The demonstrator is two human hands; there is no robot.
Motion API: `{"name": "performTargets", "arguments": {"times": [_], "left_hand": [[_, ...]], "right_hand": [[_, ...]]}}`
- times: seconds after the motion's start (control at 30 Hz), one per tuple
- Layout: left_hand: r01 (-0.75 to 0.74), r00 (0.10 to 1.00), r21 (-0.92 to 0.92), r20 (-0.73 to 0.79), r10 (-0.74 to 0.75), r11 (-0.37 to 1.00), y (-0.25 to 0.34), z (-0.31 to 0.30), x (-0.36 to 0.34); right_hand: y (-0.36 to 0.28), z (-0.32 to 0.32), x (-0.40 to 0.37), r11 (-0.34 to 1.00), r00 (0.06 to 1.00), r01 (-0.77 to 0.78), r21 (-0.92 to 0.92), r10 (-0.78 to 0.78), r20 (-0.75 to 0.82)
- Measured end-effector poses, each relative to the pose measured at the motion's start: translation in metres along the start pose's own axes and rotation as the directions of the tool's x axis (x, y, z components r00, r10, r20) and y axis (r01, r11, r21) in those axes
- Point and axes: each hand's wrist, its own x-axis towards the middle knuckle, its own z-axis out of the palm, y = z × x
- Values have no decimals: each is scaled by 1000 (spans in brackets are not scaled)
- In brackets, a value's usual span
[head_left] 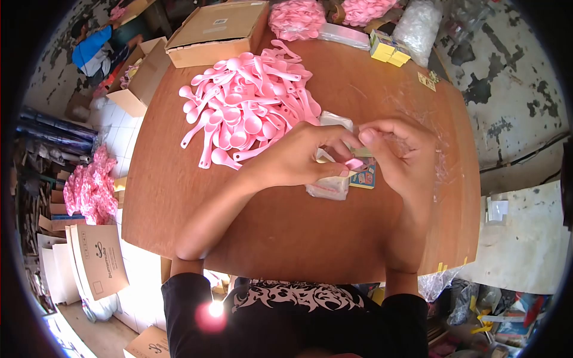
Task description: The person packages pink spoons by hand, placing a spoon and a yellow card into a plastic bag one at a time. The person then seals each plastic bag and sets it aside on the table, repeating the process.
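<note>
While pinching a small pink plastic piece [354,163] in the left hand [299,149] above a brown wooden table [268,238], right hand [412,164] apart, grip unclear, could drop it through slackened fingertips.

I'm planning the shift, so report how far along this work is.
Possibly done: the pink-filled bags at the far edge of the table. In hand: a small pink item at the fingers of the left hand, the right hand close by. Apparently left: the large loose pile of pink spoons.
</note>
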Motion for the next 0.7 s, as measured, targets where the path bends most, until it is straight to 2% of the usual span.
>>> {"name": "performTargets", "arguments": {"times": [0.03,0.1,0.17,0.2,0.23,0.3,0.43,0.53,0.63,0.7], "left_hand": [[-27,999,32,-44,29,999,0,1,0],[-57,994,67,-88,63,996,0,0,0],[-50,978,-80,-208,32,996,-1,-1,0],[-39,971,-85,-240,18,996,-1,-1,0],[-42,971,-81,-239,22,996,0,-2,0],[-4,962,-209,-266,-53,978,4,-2,1],[-57,968,-206,-251,3,977,0,-4,0],[-92,941,-171,-338,30,981,-4,-6,-1],[-74,916,-232,-401,-26,970,-8,-9,-1],[-31,891,-214,-450,-70,976,-6,-10,-1]], "right_hand": [[1,0,-1,1000,1000,-2,-2,2,-4],[4,0,-3,923,988,-122,366,148,-43],[13,-4,-2,921,987,-157,357,163,12],[17,-4,-2,918,981,-193,346,181,68],[19,-3,-3,919,982,-189,346,177,65],[24,0,-4,861,953,-297,414,241,183],[30,5,-5,857,959,-281,432,234,160],[33,5,-4,851,955,-296,435,253,155],[34,6,-3,871,959,-283,401,265,102],[34,9,-2,823,959,-276,496,269,87]]}}
